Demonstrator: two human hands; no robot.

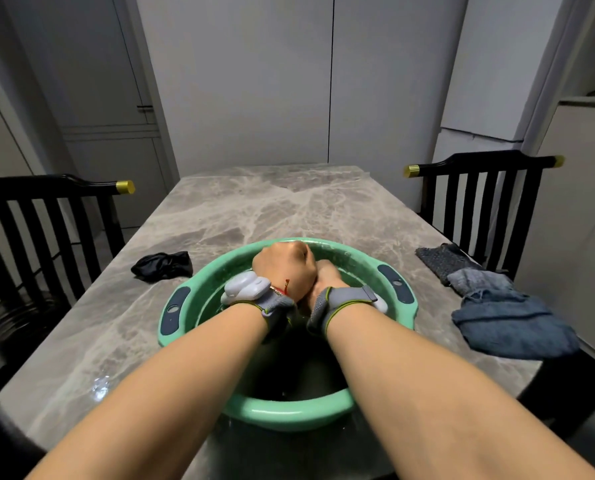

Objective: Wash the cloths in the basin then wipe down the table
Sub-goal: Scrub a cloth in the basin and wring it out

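**Both hands bunched together inside the green basin**

The round mint-green plastic basin [289, 412] with dark grey handle pads sits at the near middle of the grey veined marble table [254, 206]. Both forearms reach forward over its near rim. The left hand [285, 268] is turned back-up at the far side of the basin, knuckles raised and fingers curled down out of sight. The right hand [327, 275] is pressed against it and mostly hidden behind it. I cannot tell whether either hand holds a cloth. Each wrist carries a grey strap; the white device on the left wrist [244, 289] shows clearly.

A crumpled black cloth [163, 265] lies on the table just left of the basin. To the right, near the table's edge, lie a dark grey knitted cloth [438, 259] and, nearer, a rumpled blue-grey cloth [510, 323]. A black slatted chair [47, 220] stands at the left side and another black slatted chair [479, 199] at the right.
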